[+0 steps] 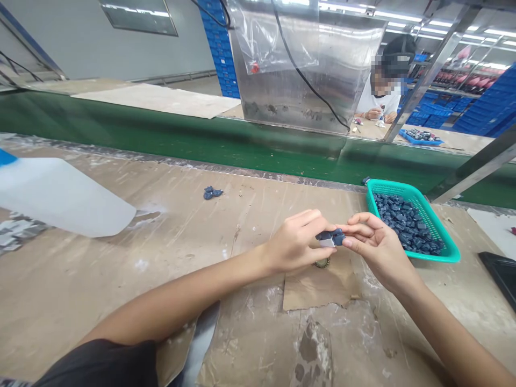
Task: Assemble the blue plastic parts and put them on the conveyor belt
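Between my two hands, above the worktable, is a small dark blue piece (337,236) with a white block-like part (327,243) at its lower left. My left hand (300,239) pinches it from the left, with thumb below and fingers above. From the right, the thumb and fingertips of my right hand (373,244) close on its blue end. A small beaded ring (322,263) lies beneath the hands, near a torn brown paper sheet (318,287). To the right stands a green basket (453,252) filled with similar dark blue pieces (407,223).
A little clump of dark blue pieces (212,192) lies left of the hands. At far left is a white sheet-like object (68,196). A green belt (181,145) runs behind the table. Across it, a person (385,97) handles something small. A black tray (497,274) is at right.
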Demonstrator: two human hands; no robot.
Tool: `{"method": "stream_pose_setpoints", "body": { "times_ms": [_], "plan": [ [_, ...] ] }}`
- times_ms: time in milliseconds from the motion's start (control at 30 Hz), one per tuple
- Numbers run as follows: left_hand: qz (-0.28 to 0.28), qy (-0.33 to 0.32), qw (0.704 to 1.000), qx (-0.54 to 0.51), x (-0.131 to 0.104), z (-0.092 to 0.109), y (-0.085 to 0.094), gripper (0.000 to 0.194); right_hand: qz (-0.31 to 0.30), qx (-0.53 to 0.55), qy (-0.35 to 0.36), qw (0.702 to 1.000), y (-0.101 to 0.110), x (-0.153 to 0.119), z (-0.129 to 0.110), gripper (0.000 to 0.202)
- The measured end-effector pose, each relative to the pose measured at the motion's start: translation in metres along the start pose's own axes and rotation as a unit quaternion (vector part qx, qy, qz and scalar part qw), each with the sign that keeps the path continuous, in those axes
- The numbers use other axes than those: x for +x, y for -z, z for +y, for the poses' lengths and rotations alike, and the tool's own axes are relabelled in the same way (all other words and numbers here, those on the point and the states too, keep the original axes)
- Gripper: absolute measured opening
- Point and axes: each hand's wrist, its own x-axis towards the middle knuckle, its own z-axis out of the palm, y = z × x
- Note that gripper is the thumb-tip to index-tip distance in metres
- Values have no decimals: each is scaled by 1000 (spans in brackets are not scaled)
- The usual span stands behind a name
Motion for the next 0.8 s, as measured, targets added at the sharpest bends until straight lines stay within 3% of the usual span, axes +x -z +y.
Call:
{"method": "stream_pose_setpoints", "body": {
  "times_ms": [133,267,333,467,700,800],
  "plan": [
    [19,-42,999,21,-1,2,0,17,-67,49,-64,995,6,1,-3,46],
    [29,-83,996,28,0,8,3,13,-174,103,-170,964,10,-1,-6,57],
    [30,-101,994,20,0,11,3,11,-200,125,-195,952,11,-2,-5,60],
    [35,-120,992,-2,-1,16,2,13,-208,160,-199,944,9,-3,-2,65],
    [63,-96,993,-8,-5,37,7,11,-224,196,-190,936,1,-8,3,83],
    [35,-78,996,-28,0,37,13,14,-231,129,-149,953,1,-6,-2,79]
  ]
}}
